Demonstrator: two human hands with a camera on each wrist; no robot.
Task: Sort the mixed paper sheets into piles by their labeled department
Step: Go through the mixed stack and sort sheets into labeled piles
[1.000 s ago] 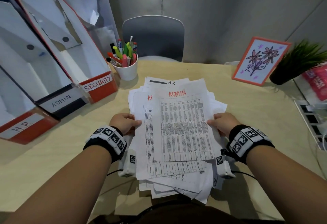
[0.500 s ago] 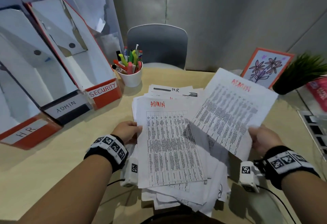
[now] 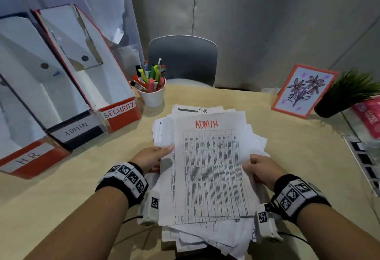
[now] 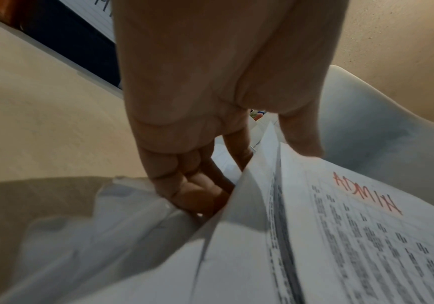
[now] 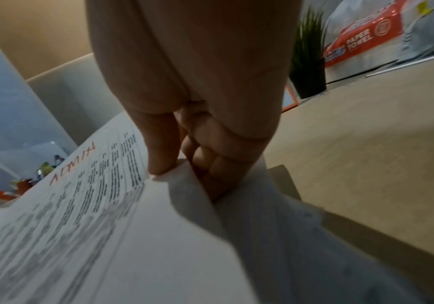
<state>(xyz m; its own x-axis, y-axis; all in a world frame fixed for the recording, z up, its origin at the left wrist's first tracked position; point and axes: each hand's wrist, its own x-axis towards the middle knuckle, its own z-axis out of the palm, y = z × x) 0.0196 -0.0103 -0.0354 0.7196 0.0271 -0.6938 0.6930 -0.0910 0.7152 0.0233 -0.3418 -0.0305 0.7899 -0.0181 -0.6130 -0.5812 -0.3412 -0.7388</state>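
A loose pile of printed sheets (image 3: 205, 237) lies on the table in front of me. Its top sheet (image 3: 209, 167) bears ADMIN in red over a table of figures. A second sheet's edge shows just under it on the left. My left hand (image 3: 151, 158) pinches the left edges, thumb (image 4: 301, 139) above and fingers (image 4: 198, 195) below. My right hand (image 3: 260, 168) pinches the right edge, thumb (image 5: 159, 154) on top and fingers (image 5: 216, 174) curled beneath. A sheet marked H.R (image 3: 197, 110) pokes out at the far end. Three file boxes stand at the left: HR (image 3: 30, 157), ADMIN (image 3: 76, 129), SECURITY (image 3: 121, 111).
A white cup of pens (image 3: 153, 93) stands beside the SECURITY box. A grey chair (image 3: 183, 60) faces me across the table (image 3: 61, 198). At the right are a framed flower drawing (image 3: 304, 90), a potted plant (image 3: 347, 95) and a paper towel pack (image 3: 368, 113).
My right hand had lifted the top ADMIN sheet off to the right, baring a second ADMIN sheet. It has now brought it back over that sheet. The left hand kept its hold.
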